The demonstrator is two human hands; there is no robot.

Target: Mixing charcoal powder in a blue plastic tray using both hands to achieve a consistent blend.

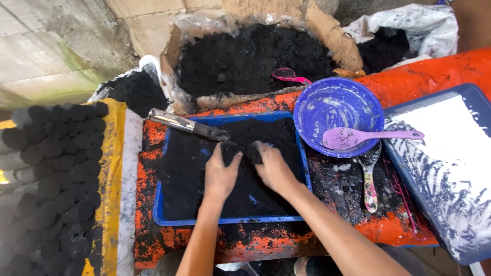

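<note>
A blue tray (166, 217) lies in front of me, covered with black powder (186, 168). Both hands are pressed into the powder near the tray's middle. My left hand (220, 171) and my right hand (272, 166) have fingers curled into the black stuff, fingertips blackened, gathering a small heap between them. A metal tube-like tool (186, 124) rests across the tray's far left corner.
A blue bowl (337, 110) with a purple spoon (371, 136) sits to the right; another spoon (368, 181) lies below it. A tray of white powder (450, 153) is far right. Rows of black round lumps (56, 179) fill the left. A cardboard box of black powder (250, 56) stands behind.
</note>
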